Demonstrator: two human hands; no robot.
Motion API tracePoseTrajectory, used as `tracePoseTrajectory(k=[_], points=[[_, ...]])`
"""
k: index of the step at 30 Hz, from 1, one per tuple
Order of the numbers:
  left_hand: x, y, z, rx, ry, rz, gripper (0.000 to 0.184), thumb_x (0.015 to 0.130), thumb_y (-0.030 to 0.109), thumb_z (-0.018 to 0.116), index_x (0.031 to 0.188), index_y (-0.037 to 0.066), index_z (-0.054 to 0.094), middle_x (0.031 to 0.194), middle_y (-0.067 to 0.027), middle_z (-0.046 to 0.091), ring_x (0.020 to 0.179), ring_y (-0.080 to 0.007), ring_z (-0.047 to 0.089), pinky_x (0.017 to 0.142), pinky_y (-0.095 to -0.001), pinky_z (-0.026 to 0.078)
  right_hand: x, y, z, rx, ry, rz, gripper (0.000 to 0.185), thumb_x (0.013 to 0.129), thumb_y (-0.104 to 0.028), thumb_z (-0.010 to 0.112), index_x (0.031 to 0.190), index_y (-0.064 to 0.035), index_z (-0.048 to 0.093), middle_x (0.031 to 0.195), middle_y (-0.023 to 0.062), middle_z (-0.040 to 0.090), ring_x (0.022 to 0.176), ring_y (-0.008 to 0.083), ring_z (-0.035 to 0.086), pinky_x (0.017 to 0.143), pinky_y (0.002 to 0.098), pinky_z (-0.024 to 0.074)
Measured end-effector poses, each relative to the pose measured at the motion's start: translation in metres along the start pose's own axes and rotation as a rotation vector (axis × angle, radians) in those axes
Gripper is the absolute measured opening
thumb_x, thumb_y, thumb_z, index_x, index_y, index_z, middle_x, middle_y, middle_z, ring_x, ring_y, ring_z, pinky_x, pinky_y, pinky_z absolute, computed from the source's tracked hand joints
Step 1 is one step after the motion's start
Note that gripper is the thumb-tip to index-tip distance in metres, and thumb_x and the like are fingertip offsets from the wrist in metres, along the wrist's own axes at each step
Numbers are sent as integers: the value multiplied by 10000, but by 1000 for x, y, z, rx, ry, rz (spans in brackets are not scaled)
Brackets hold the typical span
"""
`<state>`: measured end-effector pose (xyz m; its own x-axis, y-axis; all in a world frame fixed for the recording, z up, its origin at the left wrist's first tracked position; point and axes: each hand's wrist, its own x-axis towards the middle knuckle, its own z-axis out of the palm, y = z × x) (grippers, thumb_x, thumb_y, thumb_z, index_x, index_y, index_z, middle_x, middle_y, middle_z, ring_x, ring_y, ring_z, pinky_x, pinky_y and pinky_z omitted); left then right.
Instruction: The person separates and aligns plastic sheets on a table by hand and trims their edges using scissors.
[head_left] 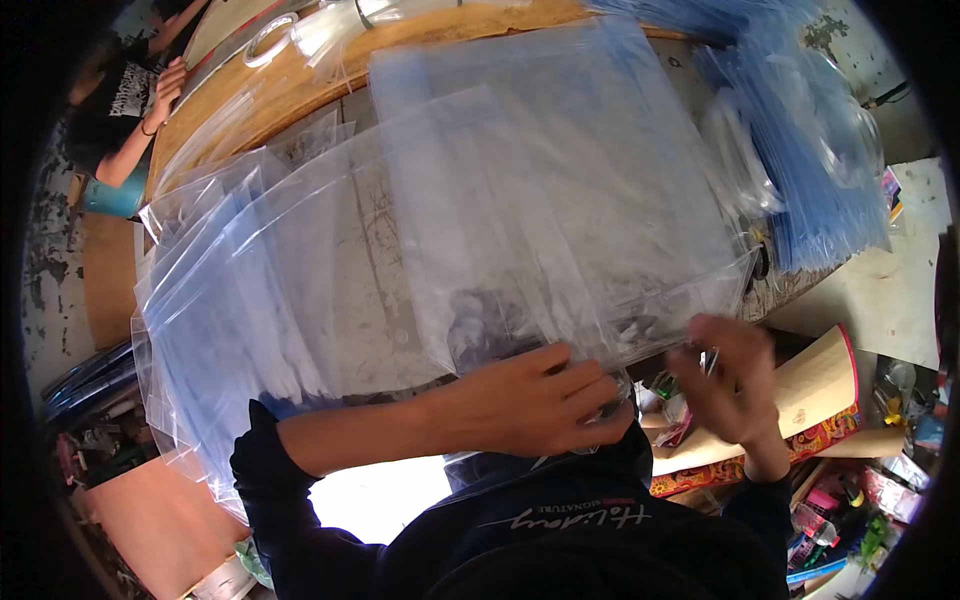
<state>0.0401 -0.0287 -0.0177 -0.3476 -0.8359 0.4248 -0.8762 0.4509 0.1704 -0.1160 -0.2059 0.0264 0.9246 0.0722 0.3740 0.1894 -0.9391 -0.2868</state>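
My left hand reaches across in front of my body. Its fingers are curled closed on the near edge of a clear plastic sheet, which lies over the stack on the table. My right hand is just right of that sheet's near corner and slightly blurred. Its thumb and fingers are bent toward each other, with a small pale bit between them that I cannot make out. Left of the sheet, a fanned pile of clear plastic sheets overhangs the table's near-left edge.
A bundle of bluish plastic lies at the far right. A roll of clear tape sits on the wooden board at the back. Another person's hand rests at the far left. Bins of clutter stand lower right.
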Motion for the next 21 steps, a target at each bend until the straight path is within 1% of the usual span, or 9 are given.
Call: tracePoseTrajectory(k=[1, 3, 4, 6, 10, 12, 16, 18, 21], points=[[-1, 0, 2, -4, 3, -2, 219, 769, 173, 553, 983, 131, 566, 840, 1, 520, 788, -127, 513, 661, -239, 388, 4, -3, 5, 1, -5, 1, 227, 701, -46, 656, 927, -38, 628, 1037, 132, 571, 858, 222, 585, 734, 322, 475], [-2, 0, 5, 10, 79, 28, 170, 767, 178, 558, 929, 125, 555, 790, 17, 501, 765, -112, 514, 637, -236, 392, 9, -4, 14, -37, -88, -253, 197, 710, -81, 606, 894, -16, 629, 1025, 112, 579, 884, 220, 594, 744, 317, 476], [-2, 0, 5, 8, 83, 23, 170, 767, 178, 558, 929, 125, 555, 790, 17, 501, 765, -112, 514, 637, -236, 392, 11, -3, 17, -35, -93, -256, 197, 710, -81, 606, 894, -16, 629, 1025, 112, 579, 884, 220, 594, 744, 317, 476], [-3, 1, 4, 15, 75, 58, 173, 765, 185, 565, 926, 120, 555, 774, 17, 495, 739, -104, 514, 610, -235, 394, 14, 0, 20, -49, -126, -325, 199, 712, -106, 564, 883, -29, 631, 1003, 105, 586, 903, 207, 597, 732, 302, 483], [-3, 0, 7, 35, 116, 59, 161, 764, 188, 569, 911, 127, 551, 764, 19, 489, 731, -99, 514, 597, -230, 391, 16, 4, 18, -33, -135, -355, 189, 716, -104, 560, 878, -40, 632, 973, 91, 600, 897, 190, 597, 711, 282, 488], [-4, 1, 8, 18, 119, 67, 148, 763, 191, 570, 895, 130, 544, 760, 20, 485, 733, -100, 514, 598, -229, 392, 17, 4, 16, -30, -128, -373, 202, 679, -148, 578, 840, -44, 645, 933, 79, 619, 846, 204, 606, 680, 295, 501], [-4, 1, 8, 14, 116, 72, 133, 763, 184, 572, 880, 131, 536, 765, 19, 488, 735, -102, 516, 603, -229, 397, 20, 2, 16, -46, -100, -422, 181, 683, -146, 574, 813, -39, 642, 925, 75, 620, 850, 202, 608, 672, 290, 499], [-4, 0, 7, 21, 130, 82, 134, 760, 176, 577, 878, 130, 532, 778, 18, 497, 735, -101, 518, 607, -231, 398, 21, 3, 15, -59, -128, -453, 143, 701, -111, 574, 817, -43, 624, 930, 83, 611, 874, 186, 599, 679, 283, 497], [-5, 1, 7, 10, 121, 82, 124, 766, 172, 573, 872, 121, 532, 809, 10, 509, 770, -102, 525, 618, -234, 412, 20, 5, 17, -18, -121, -444, 166, 685, -103, 579, 835, -44, 618, 944, 80, 607, 890, 192, 592, 702, 296, 494]])
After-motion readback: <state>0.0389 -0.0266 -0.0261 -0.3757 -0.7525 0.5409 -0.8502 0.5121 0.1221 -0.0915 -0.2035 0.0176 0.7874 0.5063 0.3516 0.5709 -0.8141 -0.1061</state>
